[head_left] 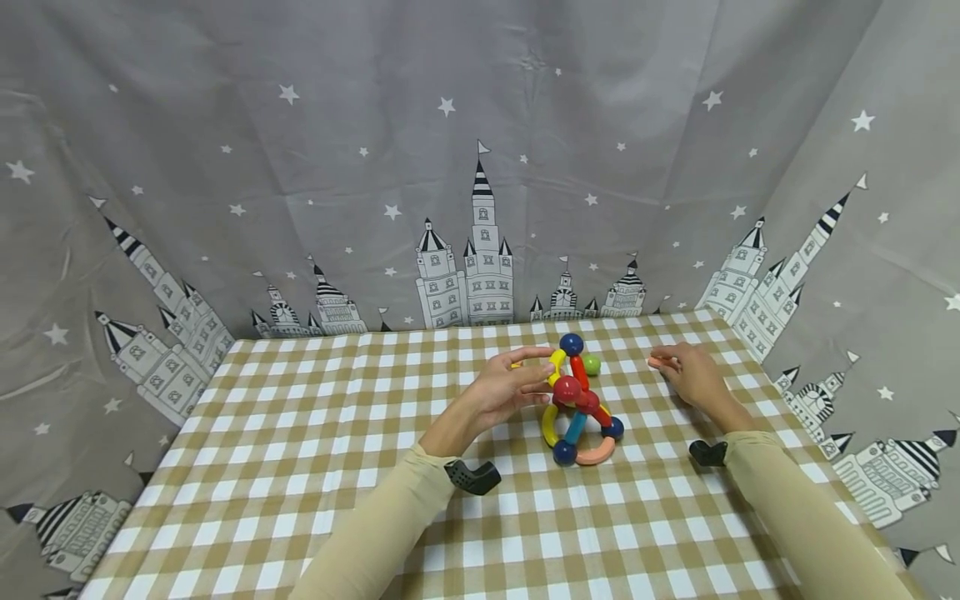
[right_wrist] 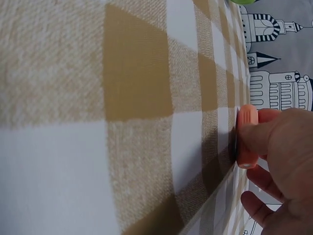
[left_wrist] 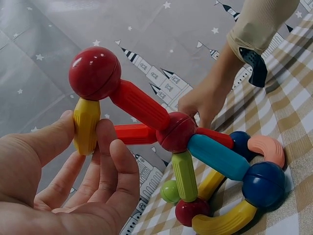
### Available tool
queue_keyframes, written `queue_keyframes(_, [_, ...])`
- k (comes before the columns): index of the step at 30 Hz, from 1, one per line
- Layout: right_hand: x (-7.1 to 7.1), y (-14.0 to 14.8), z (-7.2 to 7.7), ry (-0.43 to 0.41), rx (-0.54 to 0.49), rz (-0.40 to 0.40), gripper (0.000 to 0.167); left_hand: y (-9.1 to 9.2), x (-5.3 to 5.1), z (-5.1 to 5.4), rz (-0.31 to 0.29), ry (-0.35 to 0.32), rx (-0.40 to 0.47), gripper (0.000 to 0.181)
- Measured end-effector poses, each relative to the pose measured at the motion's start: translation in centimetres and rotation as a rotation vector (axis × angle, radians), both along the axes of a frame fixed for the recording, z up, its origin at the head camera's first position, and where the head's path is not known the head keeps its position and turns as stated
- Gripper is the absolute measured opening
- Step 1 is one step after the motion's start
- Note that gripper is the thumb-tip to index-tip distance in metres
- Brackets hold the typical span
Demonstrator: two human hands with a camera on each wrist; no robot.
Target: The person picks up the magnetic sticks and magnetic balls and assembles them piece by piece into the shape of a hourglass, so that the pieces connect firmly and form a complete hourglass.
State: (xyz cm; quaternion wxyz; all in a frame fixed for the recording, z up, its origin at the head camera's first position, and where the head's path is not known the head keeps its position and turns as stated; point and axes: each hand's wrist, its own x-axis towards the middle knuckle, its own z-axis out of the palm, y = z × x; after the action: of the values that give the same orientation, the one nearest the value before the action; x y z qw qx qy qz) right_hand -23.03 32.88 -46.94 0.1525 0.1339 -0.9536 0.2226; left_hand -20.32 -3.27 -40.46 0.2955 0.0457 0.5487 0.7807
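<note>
My left hand [head_left: 504, 390] pinches a yellow rod [left_wrist: 86, 122] between thumb and fingers. A red ball [left_wrist: 95, 73] sits on this rod's end, part of a standing construction of magnetic balls and rods. From its red middle ball [left_wrist: 175, 132] branch red rods, a teal rod [left_wrist: 218, 156] and a green rod [left_wrist: 186, 176]. Dark blue balls [left_wrist: 264, 183] and curved yellow and salmon rods [head_left: 597, 452] form its base. Over at the right, my right hand [head_left: 696, 377] pinches a loose orange rod [right_wrist: 247, 115] at the tablecloth, its middle hidden by the thumb.
A green ball [head_left: 592, 365] shows behind the construction; whether it is joined cannot be told. A bit of yellow [head_left: 516, 364] peeks out by the left fingers. Brown-and-white checked cloth [head_left: 300, 467] covers the table, and a grey curtain [head_left: 337, 208] with castles hangs behind.
</note>
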Motion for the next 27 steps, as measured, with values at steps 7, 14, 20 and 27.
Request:
queue_keyframes(7, [-0.1,-0.2,0.2,0.014,0.023,0.004,0.021,0.0,0.0,0.1,0.004,-0.014,-0.017,0.040])
queue_keyframes(14, [0.1,-0.4,0.6,-0.019,0.036,0.014,0.020,0.0,0.1,0.1,-0.003,-0.011,-0.013,0.040])
queue_keyframes(20, [0.7,-0.8,1.2,-0.002,-0.071,0.053,0.021,-0.1,0.1,0.1,-0.019,0.002,-0.002,0.042])
queue_keyframes(27, [2.1,-1.7,2.7,-0.011,-0.203,0.059,0.021,-0.2,0.0,0.1,-0.014,0.007,-0.007,0.041])
